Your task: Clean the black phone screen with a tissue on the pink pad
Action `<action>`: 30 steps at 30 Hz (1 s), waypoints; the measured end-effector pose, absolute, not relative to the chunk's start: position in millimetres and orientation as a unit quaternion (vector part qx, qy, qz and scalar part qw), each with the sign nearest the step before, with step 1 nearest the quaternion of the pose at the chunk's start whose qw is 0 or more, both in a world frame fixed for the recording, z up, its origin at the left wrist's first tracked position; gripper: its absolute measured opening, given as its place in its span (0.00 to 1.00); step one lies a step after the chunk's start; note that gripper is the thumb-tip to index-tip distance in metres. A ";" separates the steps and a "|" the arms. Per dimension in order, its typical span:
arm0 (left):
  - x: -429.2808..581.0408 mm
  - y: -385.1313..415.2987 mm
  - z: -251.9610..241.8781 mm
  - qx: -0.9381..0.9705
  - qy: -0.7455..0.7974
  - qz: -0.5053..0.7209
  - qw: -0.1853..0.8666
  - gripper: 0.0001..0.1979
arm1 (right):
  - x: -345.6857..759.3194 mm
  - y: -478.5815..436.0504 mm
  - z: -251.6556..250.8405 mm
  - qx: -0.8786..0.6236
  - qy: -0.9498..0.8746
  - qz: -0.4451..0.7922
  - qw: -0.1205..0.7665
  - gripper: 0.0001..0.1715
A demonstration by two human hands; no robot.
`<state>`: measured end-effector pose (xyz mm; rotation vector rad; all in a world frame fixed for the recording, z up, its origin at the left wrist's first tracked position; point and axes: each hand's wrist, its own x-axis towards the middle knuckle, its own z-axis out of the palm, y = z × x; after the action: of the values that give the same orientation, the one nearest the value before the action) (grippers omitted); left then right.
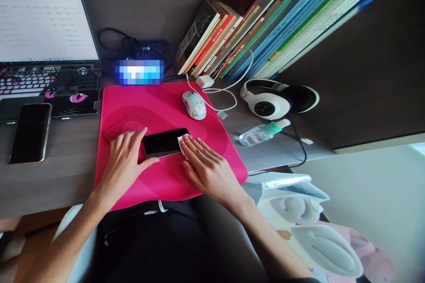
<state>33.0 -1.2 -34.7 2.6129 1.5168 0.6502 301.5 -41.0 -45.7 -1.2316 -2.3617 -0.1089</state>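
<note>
A black smartphone [162, 143] lies flat on a pink mat [172, 188], its dark face up. My left hand [128, 150] steadies its left end, thumb on the near edge and fingers at the far edge. Under the fingertips of my right hand [207, 163] is a small white wipe [182, 145], pressed on the phone's right end; part of the wipe is hidden. Just beyond my left hand rests a clear, thin rectangular sheet [133, 119] with dark edges. Farther back on the mat sits a patterned computer mouse [194, 105].
To the left are a laptop [49, 13] and a second phone [30, 133]. Books [229, 31] lean at the back. On the right stand headphones [270, 101], a white charger [205, 81] with its cable, and a small clear bottle [257, 135] lying tilted. A bag [292, 185] hangs below the desk edge.
</note>
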 end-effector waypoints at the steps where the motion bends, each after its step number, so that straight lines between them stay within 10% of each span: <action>1: 32.9 -1.4 -34.5 0.843 0.494 0.210 0.022 0.41 | 300.8 -41.1 -46.0 -0.448 -0.862 -0.037 0.235 0.38; 30: 26.9 1.3 -31.9 0.820 0.540 0.187 0.020 0.30 | 232.7 -14.5 -33.7 -0.366 -0.896 0.064 0.245 0.30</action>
<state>26.9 1.3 -31.9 2.5455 1.6753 0.5791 232.7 -14.5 -33.7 -0.9979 -2.4448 0.1750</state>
